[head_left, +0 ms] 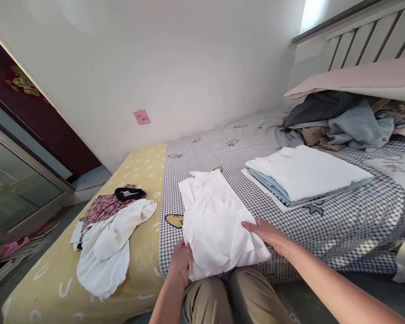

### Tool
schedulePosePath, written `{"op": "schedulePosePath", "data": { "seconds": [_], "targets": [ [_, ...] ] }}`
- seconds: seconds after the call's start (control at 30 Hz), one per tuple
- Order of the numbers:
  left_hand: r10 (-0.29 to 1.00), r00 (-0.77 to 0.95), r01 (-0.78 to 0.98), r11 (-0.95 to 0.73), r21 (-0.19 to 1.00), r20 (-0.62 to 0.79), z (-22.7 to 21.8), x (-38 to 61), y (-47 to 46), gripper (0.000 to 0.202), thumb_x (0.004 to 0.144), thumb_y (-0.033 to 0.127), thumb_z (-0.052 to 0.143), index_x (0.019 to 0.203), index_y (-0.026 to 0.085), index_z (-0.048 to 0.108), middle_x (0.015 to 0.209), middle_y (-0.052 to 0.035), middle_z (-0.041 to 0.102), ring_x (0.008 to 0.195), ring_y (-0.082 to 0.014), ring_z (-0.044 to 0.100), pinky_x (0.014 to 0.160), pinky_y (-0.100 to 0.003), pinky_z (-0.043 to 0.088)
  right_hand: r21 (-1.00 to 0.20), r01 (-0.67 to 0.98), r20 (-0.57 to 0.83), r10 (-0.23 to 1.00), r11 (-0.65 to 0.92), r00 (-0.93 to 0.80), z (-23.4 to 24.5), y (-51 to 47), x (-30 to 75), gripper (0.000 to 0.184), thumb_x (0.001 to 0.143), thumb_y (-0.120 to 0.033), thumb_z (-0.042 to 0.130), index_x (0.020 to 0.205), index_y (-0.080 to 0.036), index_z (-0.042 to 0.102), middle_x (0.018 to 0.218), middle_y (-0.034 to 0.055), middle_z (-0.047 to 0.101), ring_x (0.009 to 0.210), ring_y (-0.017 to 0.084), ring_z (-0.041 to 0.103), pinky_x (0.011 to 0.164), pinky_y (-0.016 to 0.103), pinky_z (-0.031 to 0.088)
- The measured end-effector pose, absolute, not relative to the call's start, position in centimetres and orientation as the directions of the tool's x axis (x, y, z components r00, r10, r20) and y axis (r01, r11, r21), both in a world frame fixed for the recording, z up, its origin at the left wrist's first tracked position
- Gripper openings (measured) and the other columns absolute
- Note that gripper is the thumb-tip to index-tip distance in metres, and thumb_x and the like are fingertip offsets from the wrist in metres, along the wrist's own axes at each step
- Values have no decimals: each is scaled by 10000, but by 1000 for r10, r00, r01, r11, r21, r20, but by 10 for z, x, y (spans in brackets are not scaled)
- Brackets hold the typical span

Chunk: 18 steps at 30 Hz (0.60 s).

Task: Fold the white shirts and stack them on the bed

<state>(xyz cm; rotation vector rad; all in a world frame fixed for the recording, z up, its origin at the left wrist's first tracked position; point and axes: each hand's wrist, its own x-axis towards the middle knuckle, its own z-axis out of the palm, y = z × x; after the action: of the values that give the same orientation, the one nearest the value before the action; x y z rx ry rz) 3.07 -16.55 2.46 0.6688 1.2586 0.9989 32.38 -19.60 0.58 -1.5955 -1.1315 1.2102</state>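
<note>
Watching through the head camera, I have a white garment (218, 220) lying in the lower centre of the frame, its near edge reaching the person's knees (211, 294). The left hand (181, 260) is closed round the garment's lower left edge, with cloth between thumb and fingers as far as I can see. The right hand (263, 231) grips lightly at the right edge, thumb laid over the cloth; the fingers beneath are partly hidden, so I cannot judge how firm that pinch is.

The layers look loose and thin to me. If the two hands pull unevenly, I would expect the upper layer to slide over the lower and crease. The near edge, so close to the knees, could slip down off the checked sheet (202, 155) if either hold slackened. To the right of centre, a folded stack (310, 173) sits near the right forearm; a wide elbow swing might knock its top piece askew. The loose white clothing (104, 261) at lower left, on the yellow sheet (145, 166), seems far enough away to escape snagging.
</note>
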Motion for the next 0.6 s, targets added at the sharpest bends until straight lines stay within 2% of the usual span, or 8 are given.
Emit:
{"op": "schedulePosePath", "data": {
  "seconds": [0.1,0.2,0.3,0.47,0.53,0.6],
  "targets": [
    [930,-28,-251,347,903,-365,32,33,-169,534,604,325,905,1083,190,711,856,-56,813,826,-220,765,720,-284,589,-940,84,-331,944,-331,20,11,-199,321,540,752,-690,694,943,-188,751,981,139,810,969,329,756,845,411,578],
    [967,-36,-223,238,945,-252,41,32,-174,502,644,412,876,1067,187,725,924,-65,814,859,-215,749,735,-274,569,-961,59,-273,960,-270,-57,20,-205,320,534,745,-667,710,992,-199,776,988,117,814,1031,348,740,899,433,561],
    [982,29,-167,187,968,-185,50,29,-178,472,679,452,855,1053,188,738,964,-75,811,875,-217,734,751,-273,554,-967,51,-256,959,-251,-120,22,-209,326,563,733,-674,724,1029,-199,787,1031,109,811,1081,356,722,934,446,547],
    [980,91,-71,183,980,-177,57,27,-180,449,634,444,880,983,190,756,859,-57,795,832,-214,703,721,-260,525,-963,69,-269,954,-262,-129,20,-208,339,634,711,-730,721,1031,-187,791,1018,108,808,1086,362,709,979,472,521],
    [977,117,-51,183,982,-176,58,25,-182,419,645,463,866,940,187,752,797,-41,769,787,-196,673,703,-252,506,-959,95,-279,949,-267,-148,26,-211,341,606,720,-719,724,1004,-189,795,1001,106,804,1085,351,704,989,465,512],
    [954,228,-7,202,979,-195,60,18,-189,345,651,432,867,843,177,736,718,-12,715,716,-155,614,682,-232,475,-955,129,-293,923,-268,-251,35,-216,343,534,721,-674,757,946,-192,797,969,94,795,1067,327,700,975,433,515]
  ]
}}
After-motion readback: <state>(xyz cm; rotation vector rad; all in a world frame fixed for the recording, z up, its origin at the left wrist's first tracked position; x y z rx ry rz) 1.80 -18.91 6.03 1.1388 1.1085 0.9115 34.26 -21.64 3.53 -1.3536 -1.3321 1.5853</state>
